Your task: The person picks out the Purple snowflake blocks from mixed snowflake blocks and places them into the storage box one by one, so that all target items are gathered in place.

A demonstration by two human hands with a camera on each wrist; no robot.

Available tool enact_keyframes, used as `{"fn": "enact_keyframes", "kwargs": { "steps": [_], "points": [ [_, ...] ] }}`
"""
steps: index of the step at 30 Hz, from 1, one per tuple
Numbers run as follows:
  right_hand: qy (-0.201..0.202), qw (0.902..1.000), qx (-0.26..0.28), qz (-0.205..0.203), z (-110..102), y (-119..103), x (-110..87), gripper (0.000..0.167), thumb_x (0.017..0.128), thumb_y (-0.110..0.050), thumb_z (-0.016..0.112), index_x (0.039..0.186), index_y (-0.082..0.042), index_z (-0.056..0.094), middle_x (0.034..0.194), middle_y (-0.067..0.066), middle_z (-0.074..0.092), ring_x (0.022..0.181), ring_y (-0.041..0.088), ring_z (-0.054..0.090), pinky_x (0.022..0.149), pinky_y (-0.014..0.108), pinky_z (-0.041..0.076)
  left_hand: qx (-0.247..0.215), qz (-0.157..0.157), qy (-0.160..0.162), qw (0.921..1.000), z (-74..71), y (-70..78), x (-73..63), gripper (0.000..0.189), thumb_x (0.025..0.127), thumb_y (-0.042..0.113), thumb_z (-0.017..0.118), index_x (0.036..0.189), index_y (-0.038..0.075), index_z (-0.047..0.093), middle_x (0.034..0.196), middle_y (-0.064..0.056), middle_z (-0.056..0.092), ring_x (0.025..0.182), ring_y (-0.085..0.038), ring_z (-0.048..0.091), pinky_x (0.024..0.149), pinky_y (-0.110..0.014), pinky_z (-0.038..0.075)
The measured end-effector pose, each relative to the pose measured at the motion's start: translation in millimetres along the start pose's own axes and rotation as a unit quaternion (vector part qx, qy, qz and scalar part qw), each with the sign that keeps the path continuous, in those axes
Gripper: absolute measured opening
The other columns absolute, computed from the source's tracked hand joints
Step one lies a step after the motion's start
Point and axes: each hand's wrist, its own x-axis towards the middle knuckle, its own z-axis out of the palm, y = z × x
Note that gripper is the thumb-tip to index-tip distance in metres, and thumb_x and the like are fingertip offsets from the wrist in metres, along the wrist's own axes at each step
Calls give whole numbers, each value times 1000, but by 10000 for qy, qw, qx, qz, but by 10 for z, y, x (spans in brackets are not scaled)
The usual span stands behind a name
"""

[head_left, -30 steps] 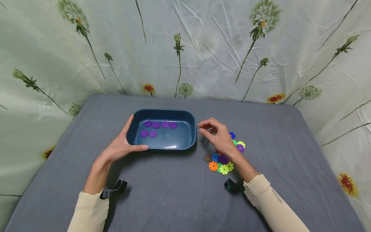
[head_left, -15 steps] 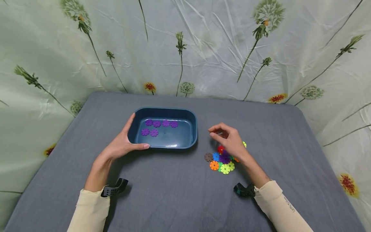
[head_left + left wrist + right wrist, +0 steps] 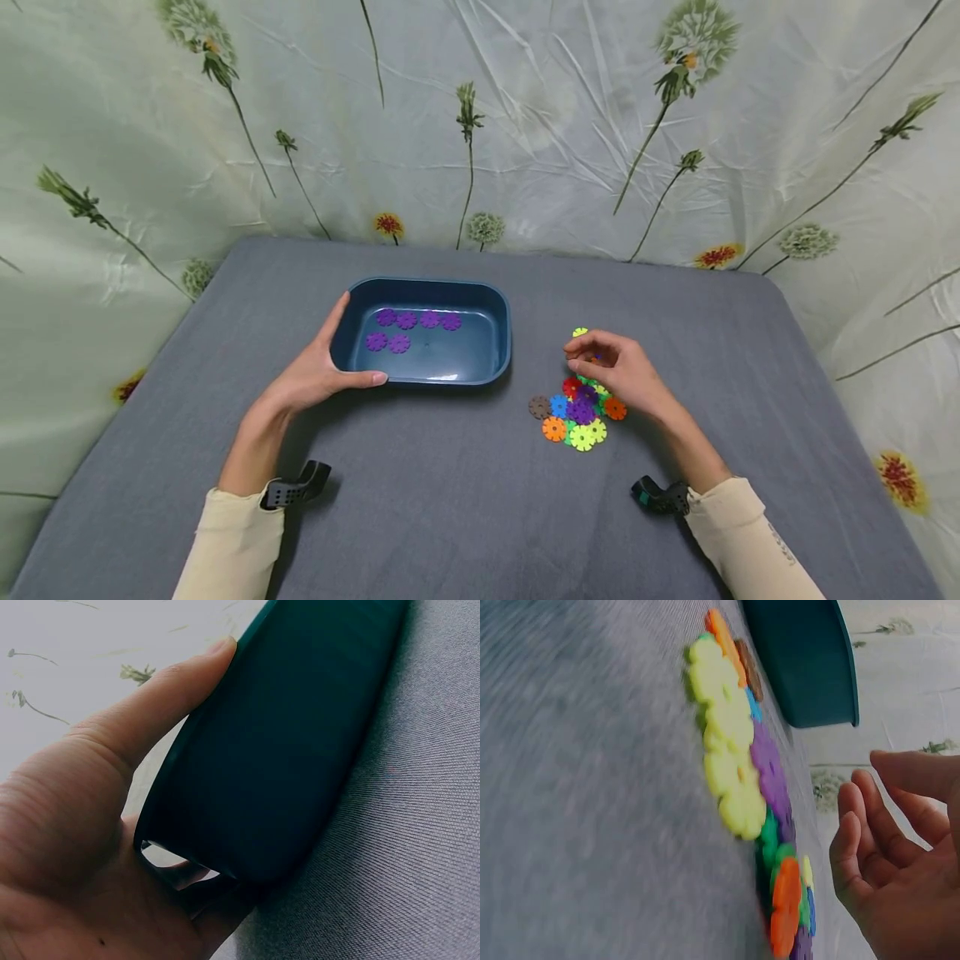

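Observation:
In the head view, my left hand (image 3: 309, 385) grips the left end of a blue plastic tub (image 3: 461, 364). Its thumb lies on the near rim and the fingers wrap the far left corner. Several purple flower-shaped discs (image 3: 399, 343) lie flat on the tub's floor. Right of the tub, my right hand (image 3: 621, 368) hovers over the far part of a heap of coloured discs (image 3: 582, 437), partly covering it. Its fingers are loosely bent; in the right wrist view nothing shows between thumb and fingers. A purple disc (image 3: 581, 411) sits amid the heap.
Brown (image 3: 539, 407), blue (image 3: 558, 406) and orange discs (image 3: 554, 429) edge the heap on the left. A grey cloth (image 3: 450, 500) covers the table. Behind it hangs a pale curtain (image 3: 555, 150) with dandelion prints. Black bands (image 3: 296, 487) are on both wrists.
My right hand has moved from beside the tub's right rim rightward and back over the heap, uncovering its near discs. The left hand and the discs in the tub stay put.

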Motion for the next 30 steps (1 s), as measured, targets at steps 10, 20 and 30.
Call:
{"fn": "enact_keyframes", "kwargs": {
  "steps": [10,20,30],
  "points": [
    [-745,9950,-657,-23,-89,79,-128,30,92,-8,78,121,-5,72,115,14,75,99,20,68,79,25,56,24,-42,-44,10000,-8,-5,-10,137,78,41,91,165,41,-16,177,-15,-5,160,-49,8,120,-77,18],
    [-1280,9850,-1142,-164,-137,123,-177,45,84,-4,84,125,-17,71,125,2,71,110,20,60,89,29,52,65,-26,-44,10000,0,27,1,136,80,41,90,165,40,-17,177,-15,-6,161,-49,7,120,-77,17],
    [-1045,9869,-1228,-76,-117,154,-191,34,90,-5,79,122,-16,72,120,1,73,106,17,61,88,28,52,10,-86,-40,10000,7,28,-5,137,79,39,90,164,41,-17,177,-14,-7,161,-49,6,120,-78,16]
  ]
}}
